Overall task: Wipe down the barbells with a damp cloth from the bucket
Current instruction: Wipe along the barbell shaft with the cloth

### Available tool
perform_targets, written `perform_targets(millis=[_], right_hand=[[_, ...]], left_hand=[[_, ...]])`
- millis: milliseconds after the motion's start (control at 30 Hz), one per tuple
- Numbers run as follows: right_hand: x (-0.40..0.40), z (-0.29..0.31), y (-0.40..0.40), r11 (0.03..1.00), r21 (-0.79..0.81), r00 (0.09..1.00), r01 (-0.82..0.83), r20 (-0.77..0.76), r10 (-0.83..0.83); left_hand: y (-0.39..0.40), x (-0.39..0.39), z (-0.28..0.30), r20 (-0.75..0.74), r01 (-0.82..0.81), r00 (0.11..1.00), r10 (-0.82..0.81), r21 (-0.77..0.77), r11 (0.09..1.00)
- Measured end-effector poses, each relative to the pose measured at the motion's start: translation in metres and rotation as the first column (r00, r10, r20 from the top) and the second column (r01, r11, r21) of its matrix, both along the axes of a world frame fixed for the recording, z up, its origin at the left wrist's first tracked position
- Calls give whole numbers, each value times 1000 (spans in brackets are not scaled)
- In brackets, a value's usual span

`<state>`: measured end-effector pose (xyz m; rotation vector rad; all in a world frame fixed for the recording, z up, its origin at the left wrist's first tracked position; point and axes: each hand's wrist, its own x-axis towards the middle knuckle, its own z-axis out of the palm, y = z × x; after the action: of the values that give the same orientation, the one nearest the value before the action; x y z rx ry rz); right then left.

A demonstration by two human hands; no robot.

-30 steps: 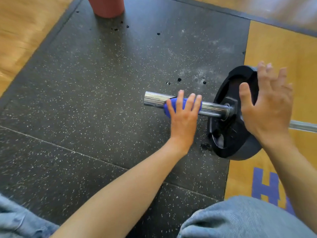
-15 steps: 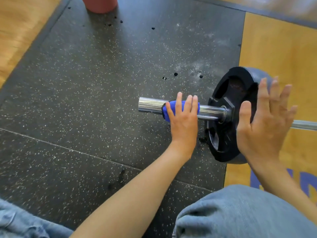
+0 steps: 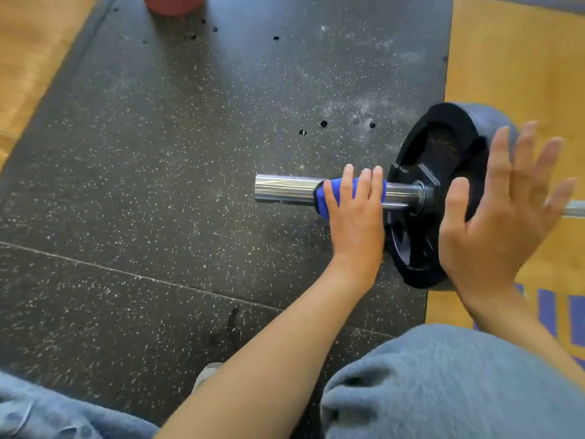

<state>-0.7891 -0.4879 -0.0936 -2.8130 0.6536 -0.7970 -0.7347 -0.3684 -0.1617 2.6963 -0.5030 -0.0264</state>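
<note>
On the speckled rubber mat (image 3: pixel 158 185), near its right edge, lies the barbell (image 3: pixel 285 188) with a black weight plate (image 3: pixel 421 217). Right hand (image 3: pixel 497 229) spread flat against the plate; left hand (image 3: pixel 356 217) wraps the blue cloth (image 3: pixel 326 201) around the chrome sleeve. Red bucket (image 3: pixel 172 3) at the mat's top edge.

A black speckled rubber floor mat (image 3: pixel 158 185) lies between wooden floor (image 3: pixel 28 52) at its left edge and a yellow platform panel (image 3: pixel 519 64) at its right. A barbell's weight plate (image 3: pixel 424 223) stands on the mat's right edge. A red bucket (image 3: pixel 172 3) sits at the far edge, dark drops near it.
</note>
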Motion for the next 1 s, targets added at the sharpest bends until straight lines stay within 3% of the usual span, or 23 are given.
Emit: perform_targets(millis=[67, 133, 233, 300, 367, 500, 567, 633, 800, 1000], right_hand=[[1, 0, 0, 999, -10, 999, 36, 0, -36], [1, 0, 0, 999, -9, 999, 40, -4, -40], [3, 2, -1, 1000, -11, 1000, 21, -17, -21], [5, 2, 0, 999, -20, 999, 31, -24, -31], [7, 2, 0, 999, -37, 998, 40, -39, -41], [10, 4, -4, 998, -46, 998, 38, -56, -40], [12, 4, -6, 998, -43, 997, 37, -62, -40], [14, 5, -8, 999, -33, 997, 31, -71, -34], [30, 9, -9, 999, 9, 995, 31, -93, -30], [67, 19, -25, 999, 52, 990, 4, -144, 3]], left_hand=[[-20, -8, -2, 14, 184, 983, -186, 60, 981], [-17, -2, -6, 30, 227, 973, -229, 64, 972], [19, 9, -14, 96, 74, 993, -73, 1, 997], [38, 13, -17, 72, -111, 991, 116, -66, 992], [29, 12, -12, 22, -164, 986, 166, -61, 985], [-26, -4, -9, 119, 157, 980, -157, 10, 988], [-29, -1, -13, 123, 237, 964, -237, 15, 971], [-12, 7, -17, 98, 209, 973, -210, 23, 978], [7, 22, -14, 58, -38, 998, 38, 6, 999], [-47, 24, -12, 80, 211, 972, -219, 91, 973]])
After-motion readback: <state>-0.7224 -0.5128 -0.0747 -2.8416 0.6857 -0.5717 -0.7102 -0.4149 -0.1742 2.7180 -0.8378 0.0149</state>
